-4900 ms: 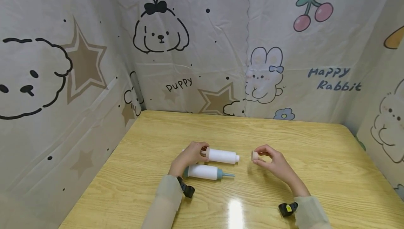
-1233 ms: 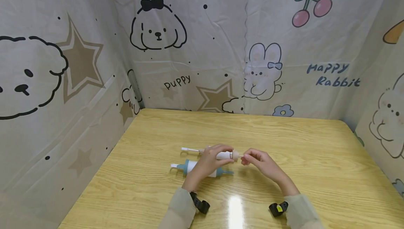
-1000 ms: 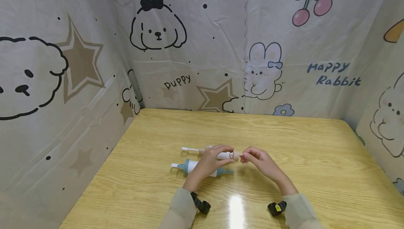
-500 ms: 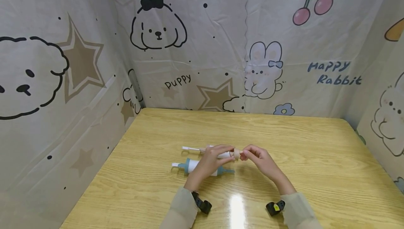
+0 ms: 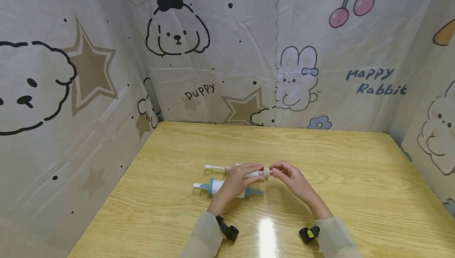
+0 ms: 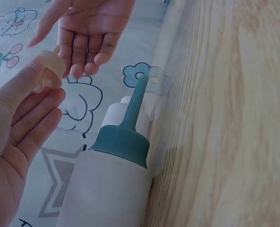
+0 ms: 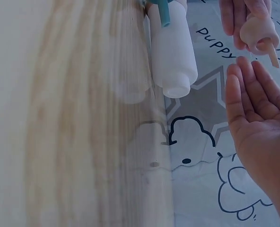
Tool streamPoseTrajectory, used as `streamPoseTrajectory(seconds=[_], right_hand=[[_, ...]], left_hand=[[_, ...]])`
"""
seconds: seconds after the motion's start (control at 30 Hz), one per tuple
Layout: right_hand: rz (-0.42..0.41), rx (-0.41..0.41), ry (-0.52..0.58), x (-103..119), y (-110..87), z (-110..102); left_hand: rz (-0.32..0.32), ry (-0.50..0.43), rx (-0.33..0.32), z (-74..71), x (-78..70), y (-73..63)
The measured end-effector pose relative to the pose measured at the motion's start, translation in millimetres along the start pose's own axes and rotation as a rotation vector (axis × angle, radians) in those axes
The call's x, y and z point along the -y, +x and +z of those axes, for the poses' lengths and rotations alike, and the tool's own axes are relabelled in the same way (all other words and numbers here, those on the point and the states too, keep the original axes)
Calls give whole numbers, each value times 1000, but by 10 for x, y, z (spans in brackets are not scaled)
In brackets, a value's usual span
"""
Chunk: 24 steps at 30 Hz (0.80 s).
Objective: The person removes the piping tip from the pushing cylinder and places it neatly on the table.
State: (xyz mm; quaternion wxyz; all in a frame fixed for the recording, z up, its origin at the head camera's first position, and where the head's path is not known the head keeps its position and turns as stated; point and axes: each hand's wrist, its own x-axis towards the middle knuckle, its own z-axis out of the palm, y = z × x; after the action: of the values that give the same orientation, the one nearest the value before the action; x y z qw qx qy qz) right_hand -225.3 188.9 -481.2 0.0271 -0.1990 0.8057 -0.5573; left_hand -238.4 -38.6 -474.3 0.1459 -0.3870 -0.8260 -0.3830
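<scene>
My left hand (image 5: 236, 181) pinches a ring-shaped beige cap (image 5: 266, 172) between thumb and fingertips. A thin beige piece (image 7: 274, 56) sticks out through the cap's hole in the right wrist view. Close to the cap's right side is my right hand (image 5: 293, 181); its fingers (image 6: 79, 52) are extended and the thumb stands apart in the left wrist view. Behind the left hand lies a white tube (image 5: 253, 174) with a bare white neck (image 7: 176, 87) and a thin white rod (image 5: 214, 167) at its left end. Part of it is hidden by the hand.
A second white tube (image 5: 217, 187) lies nearer, partly under the left forearm, with teal ends and a slim teal nozzle (image 6: 136, 104) pointing right. All lies on a wood-grain table (image 5: 177, 147), with printed cloth (image 5: 213, 64) hanging behind and at both sides.
The left hand has moved right from the far tube's rod end to the cap, which the right hand held at first. The right fingers then pinched the thin piece and have since loosened.
</scene>
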Motion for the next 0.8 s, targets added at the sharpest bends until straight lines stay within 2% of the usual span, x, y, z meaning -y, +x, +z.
streamPoseTrajectory(seconds=[0.17, 0.63, 0.8], right_hand=[[28, -5, -6, 33, 16, 50], [-9, -60, -30, 23, -38, -25], [-4, -86, -48, 11, -62, -76]], left_hand=[[21, 6, -12, 12, 14, 2], [12, -23, -27, -4, 58, 23], [-13, -26, -48, -3, 101, 15]])
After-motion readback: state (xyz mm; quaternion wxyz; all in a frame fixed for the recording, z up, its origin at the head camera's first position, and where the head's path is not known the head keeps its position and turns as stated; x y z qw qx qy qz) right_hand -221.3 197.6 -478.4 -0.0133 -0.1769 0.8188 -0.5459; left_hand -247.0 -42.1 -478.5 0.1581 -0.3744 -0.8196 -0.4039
